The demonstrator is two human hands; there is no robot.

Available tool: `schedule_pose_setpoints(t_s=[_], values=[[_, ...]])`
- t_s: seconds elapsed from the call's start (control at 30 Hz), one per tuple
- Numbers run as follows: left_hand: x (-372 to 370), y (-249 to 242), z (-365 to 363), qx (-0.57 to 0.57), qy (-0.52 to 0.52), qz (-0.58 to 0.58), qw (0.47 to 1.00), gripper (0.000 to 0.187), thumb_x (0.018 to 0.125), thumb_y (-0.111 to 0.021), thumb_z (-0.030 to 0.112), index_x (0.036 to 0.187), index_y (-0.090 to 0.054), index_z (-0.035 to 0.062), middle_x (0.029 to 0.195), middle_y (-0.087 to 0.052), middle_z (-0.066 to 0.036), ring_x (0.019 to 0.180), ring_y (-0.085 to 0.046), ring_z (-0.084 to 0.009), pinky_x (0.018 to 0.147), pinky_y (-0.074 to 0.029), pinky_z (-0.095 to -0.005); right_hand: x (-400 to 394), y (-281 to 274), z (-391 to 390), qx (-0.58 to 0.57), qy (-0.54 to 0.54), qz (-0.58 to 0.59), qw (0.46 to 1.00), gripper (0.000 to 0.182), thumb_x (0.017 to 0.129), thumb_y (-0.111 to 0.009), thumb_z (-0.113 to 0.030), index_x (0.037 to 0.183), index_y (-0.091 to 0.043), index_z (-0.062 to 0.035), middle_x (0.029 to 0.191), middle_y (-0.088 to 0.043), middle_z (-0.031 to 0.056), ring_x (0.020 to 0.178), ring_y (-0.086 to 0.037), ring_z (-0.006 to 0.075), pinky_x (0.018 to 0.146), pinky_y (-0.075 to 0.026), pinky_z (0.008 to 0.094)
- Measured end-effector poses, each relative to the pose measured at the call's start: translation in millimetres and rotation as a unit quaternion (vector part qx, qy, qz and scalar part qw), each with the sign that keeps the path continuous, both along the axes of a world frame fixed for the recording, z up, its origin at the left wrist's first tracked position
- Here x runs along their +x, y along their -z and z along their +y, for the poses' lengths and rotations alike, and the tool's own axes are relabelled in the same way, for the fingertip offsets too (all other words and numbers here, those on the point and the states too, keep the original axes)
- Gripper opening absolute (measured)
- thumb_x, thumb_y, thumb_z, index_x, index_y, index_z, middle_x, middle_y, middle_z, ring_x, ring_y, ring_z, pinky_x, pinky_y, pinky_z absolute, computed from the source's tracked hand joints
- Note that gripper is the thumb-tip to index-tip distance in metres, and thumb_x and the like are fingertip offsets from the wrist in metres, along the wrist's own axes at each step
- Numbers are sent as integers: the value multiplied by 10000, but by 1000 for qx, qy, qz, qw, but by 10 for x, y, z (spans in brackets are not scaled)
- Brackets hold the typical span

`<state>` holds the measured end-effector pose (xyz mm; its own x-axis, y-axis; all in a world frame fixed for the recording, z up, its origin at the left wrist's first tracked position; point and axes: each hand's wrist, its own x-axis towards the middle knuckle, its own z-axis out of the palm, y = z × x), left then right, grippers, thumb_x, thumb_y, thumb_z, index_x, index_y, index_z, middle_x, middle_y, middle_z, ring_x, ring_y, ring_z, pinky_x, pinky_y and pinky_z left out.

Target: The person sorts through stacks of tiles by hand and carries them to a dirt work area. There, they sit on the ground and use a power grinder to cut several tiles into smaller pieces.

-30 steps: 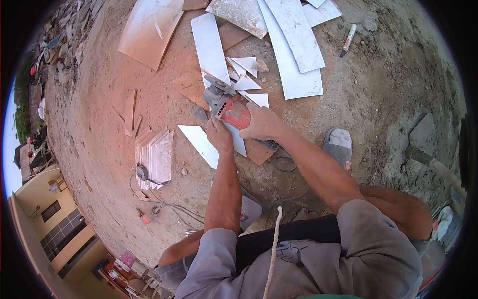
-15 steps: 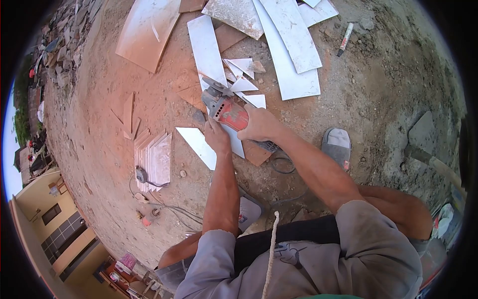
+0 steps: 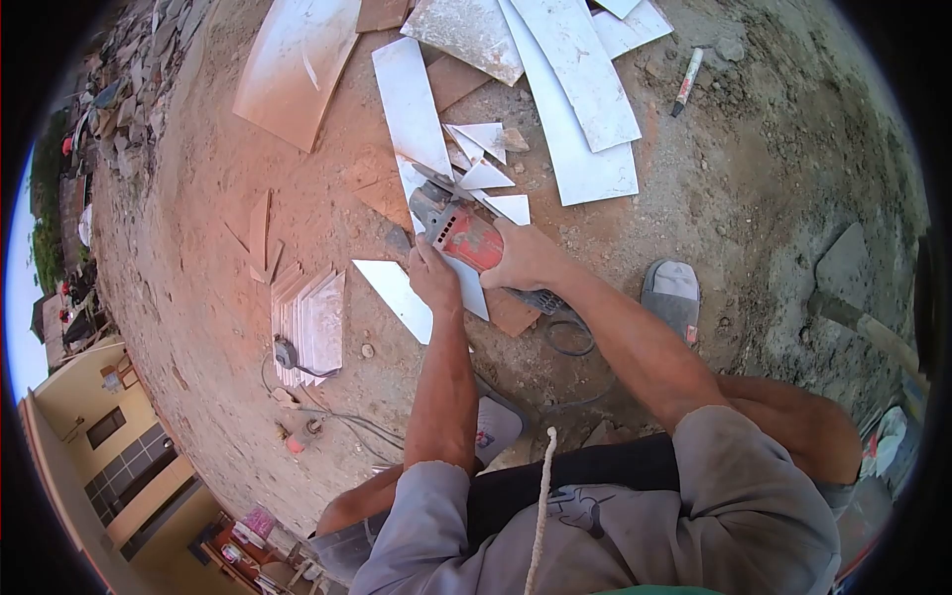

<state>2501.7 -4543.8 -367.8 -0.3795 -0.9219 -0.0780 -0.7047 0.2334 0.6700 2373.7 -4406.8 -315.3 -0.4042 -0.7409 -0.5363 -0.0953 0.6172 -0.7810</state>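
A red and grey angle grinder [image 3: 473, 241] sits in my right hand [image 3: 531, 260], which is wrapped round the rear of its body. Its disc [image 3: 436, 178] lies over a long white tile strip [image 3: 468, 288]. My left hand [image 3: 436, 278] is closed at the strip's left edge, close beside the grinder's head; its fingertips are partly hidden. Left of that hand lies a pointed white tile piece [image 3: 397, 297]. Small triangular tile offcuts [image 3: 484, 176] lie just beyond the disc, and another white tile [image 3: 412, 104] stretches farther away.
Large white tiles [image 3: 580, 129] and a dusty tile [image 3: 297, 69] lie at the far side. A stack of cut tiles [image 3: 309, 322] stands left, with a cable [image 3: 367, 421] near it. A marker [image 3: 687, 82] lies right. My slippered foot [image 3: 671, 295] and a trowel-like tool [image 3: 843, 263] are farther right.
The grinder and both hands have shifted slightly toward me and to the right in view. The whole scene has moved a little downward too. Both grips look the same.
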Motion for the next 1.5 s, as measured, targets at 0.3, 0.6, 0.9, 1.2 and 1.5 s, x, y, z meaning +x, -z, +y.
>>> schedule_pose_setpoints(t_s=[0.3, 0.6, 0.9, 1.2, 1.5], values=[[9, 32, -36, 14, -25, -7, 1000, 530, 1040, -405, 426, 854, -611, -26, 798, -625, -208, 765, -594, -344, 717, -443, -436, 17, 70, 70, -7, 1, -1, 1000, 784, 576, -756, -405, 1153, -547, 82, 1049, -646, 314, 979, -647, 425, 868, -516, 439], [-19, -33, -14, 1, -19, -4, 1000, 542, 1025, -429, 454, 833, -616, -17, 804, -628, -235, 789, -603, -399, 714, -436, -473, 3, -3, 28, 10, 3, 10, 1000, 767, 575, -799, -413, 1147, -568, 43, 1028, -659, 267, 955, -652, 400, 851, -501, 437], [-3, 42, -31, 12, -32, -14, 999, 532, 1020, -445, 444, 816, -611, -18, 799, -624, -245, 788, -599, -414, 719, -433, -484, -7, -1, 27, 9, 4, 9, 1000, 784, 564, -801, -437, 1138, -570, 46, 1028, -658, 261, 955, -653, 386, 847, -498, 437], [-19, -43, -19, 18, -28, -5, 999, 521, 1009, -436, 461, 808, -593, 6, 816, -628, -260, 807, -607, -448, 724, -441, -515, -5, -10, 66, 20, -3, 7, 1000, 761, 565, -784, -443, 1118, -589, 41, 1009, -661, 262, 944, -652, 395, 848, -500, 434], [-12, -43, -26, 32, -30, -33, 999, 539, 1018, -438, 462, 820, -599, -13, 840, -629, -258, 838, -595, -434, 755, -439, -488, -49, -27, 16, 25, -15, 5, 1000, 780, 575, -770, -445, 1137, -579, 61, 1028, -659, 288, 960, -652, 414, 857, -505, 439]])
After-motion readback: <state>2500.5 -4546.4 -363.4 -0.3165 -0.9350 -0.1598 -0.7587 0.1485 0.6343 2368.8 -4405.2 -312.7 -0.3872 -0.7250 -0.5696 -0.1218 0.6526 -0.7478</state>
